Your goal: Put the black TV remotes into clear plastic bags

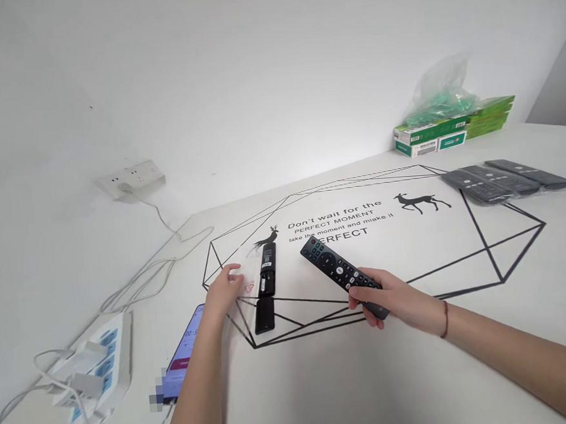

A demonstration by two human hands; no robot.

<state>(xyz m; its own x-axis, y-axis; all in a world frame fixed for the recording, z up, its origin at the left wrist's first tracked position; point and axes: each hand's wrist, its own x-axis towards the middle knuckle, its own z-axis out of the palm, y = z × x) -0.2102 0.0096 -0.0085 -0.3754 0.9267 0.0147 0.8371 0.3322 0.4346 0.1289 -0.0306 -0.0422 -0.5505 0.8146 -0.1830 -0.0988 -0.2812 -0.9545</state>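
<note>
My right hand [373, 296] grips a black remote control [338, 267] by its lower end, held above the table with its buttons facing up. Beside my left hand [225, 288], a clear plastic bag [249, 276] with a small red mark lies flat. The fingers of that hand are slightly curled and apart, resting on or just over the bag. A second remote [267, 258] lies face down to the right of the bag, its battery compartment uncovered. Just below it is a black battery cover [264, 315].
Several wrapped remotes [504, 180] lie at the right. Green and white boxes [430, 138] at the back carry a plastic bag of green items [442, 101]. At left are a phone [184, 354], a power strip [121, 359], loose cables [142, 280] and a wall socket [139, 175].
</note>
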